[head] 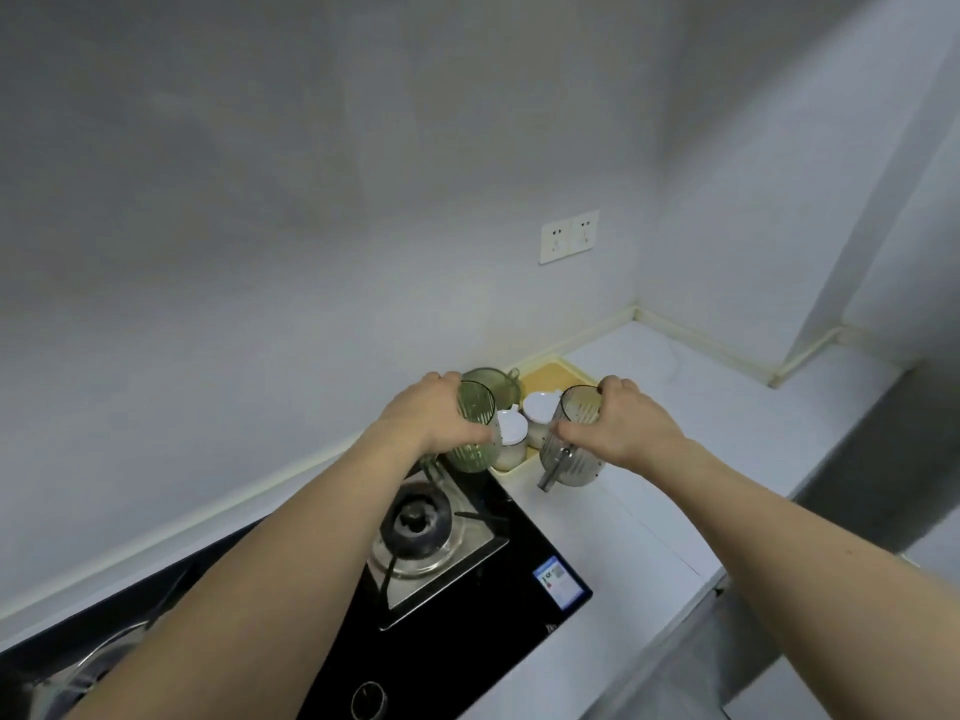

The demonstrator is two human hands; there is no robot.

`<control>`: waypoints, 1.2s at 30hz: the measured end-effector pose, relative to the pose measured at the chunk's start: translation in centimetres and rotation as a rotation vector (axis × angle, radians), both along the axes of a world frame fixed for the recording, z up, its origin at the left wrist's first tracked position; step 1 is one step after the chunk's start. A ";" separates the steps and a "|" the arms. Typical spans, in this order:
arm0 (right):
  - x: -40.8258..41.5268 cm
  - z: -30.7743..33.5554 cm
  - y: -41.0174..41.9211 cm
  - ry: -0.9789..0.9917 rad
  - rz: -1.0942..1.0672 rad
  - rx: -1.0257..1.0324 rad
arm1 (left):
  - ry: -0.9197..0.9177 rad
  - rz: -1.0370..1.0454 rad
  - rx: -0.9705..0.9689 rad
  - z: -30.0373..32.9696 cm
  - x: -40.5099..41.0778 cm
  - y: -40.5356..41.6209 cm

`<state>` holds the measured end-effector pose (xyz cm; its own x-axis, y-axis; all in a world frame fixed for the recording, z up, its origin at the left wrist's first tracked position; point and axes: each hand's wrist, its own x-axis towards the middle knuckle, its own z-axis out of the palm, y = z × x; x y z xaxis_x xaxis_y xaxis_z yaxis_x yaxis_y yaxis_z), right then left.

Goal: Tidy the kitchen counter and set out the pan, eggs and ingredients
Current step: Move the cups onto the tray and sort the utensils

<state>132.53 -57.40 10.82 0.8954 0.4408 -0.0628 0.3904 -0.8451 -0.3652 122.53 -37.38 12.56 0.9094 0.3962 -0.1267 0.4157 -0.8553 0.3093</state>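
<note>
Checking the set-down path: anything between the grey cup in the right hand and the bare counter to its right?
Nothing visible. The right hand grips the grey ribbed cup at the yellow tray's right edge; the white counter beyond shows bare. The white jars sit on its left.

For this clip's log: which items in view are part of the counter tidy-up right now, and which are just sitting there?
In use:
- green ribbed cup, held by left hand
- clear ribbed cup, held by right hand
- yellow tray
- white lidded jars
- second green cup

Just there:
- gas burner
- wall sockets
</note>
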 end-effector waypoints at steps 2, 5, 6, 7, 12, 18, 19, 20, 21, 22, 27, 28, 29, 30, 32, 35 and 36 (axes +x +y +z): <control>2.6 -0.3 -0.3 0.002 -0.027 -0.021 | 0.004 -0.003 -0.006 -0.2 2.4 -0.1; 6.9 -0.8 -0.4 0.011 -0.097 -0.034 | 0.011 0.019 -0.023 -0.7 6.3 0.1; 7.9 -1.0 -0.3 0.016 -0.116 -0.028 | 0.011 0.032 -0.027 -0.7 7.2 0.2; 9.6 -1.2 -0.1 0.025 -0.121 -0.015 | 0.008 0.047 -0.034 -0.8 8.7 0.4; 16.4 -2.6 0.9 0.053 -0.094 0.047 | -0.051 0.173 -0.125 -1.0 14.1 1.5; 24.6 -3.6 2.8 0.107 -0.043 0.208 | -0.103 0.241 -0.191 -1.9 21.3 2.9; 25.7 -3.8 3.0 0.120 -0.045 0.227 | -0.120 0.254 -0.208 -2.1 22.5 3.0; 26.8 -4.1 3.2 0.142 -0.051 0.235 | -0.130 0.258 -0.227 -2.3 23.8 3.0; 27.8 -4.5 3.3 0.164 -0.058 0.241 | -0.138 0.260 -0.251 -2.6 25.0 3.1; 28.9 -4.9 3.5 0.188 -0.066 0.237 | -0.138 0.260 -0.269 -3.0 26.4 3.2; 32.5 -7.4 4.1 0.239 -0.065 0.164 | -0.084 0.205 -0.257 -5.6 32.5 4.3; 33.1 -7.9 4.2 0.245 -0.061 0.159 | -0.068 0.196 -0.249 -6.2 33.8 4.7; 33.7 -8.4 4.4 0.251 -0.061 0.159 | -0.055 0.185 -0.247 -6.7 34.9 5.0; 34.2 -9.0 4.7 0.266 -0.066 0.165 | -0.039 0.173 -0.244 -7.2 36.1 5.4; 34.8 -9.7 5.1 0.279 -0.062 0.179 | -0.007 0.150 -0.224 -8.1 37.7 6.0; 35.9 -11.0 6.1 0.294 -0.053 0.183 | 0.028 0.129 -0.211 -9.6 40.0 7.1; 36.2 -11.4 6.3 0.297 -0.053 0.186 | 0.035 0.120 -0.207 -10.0 40.6 7.4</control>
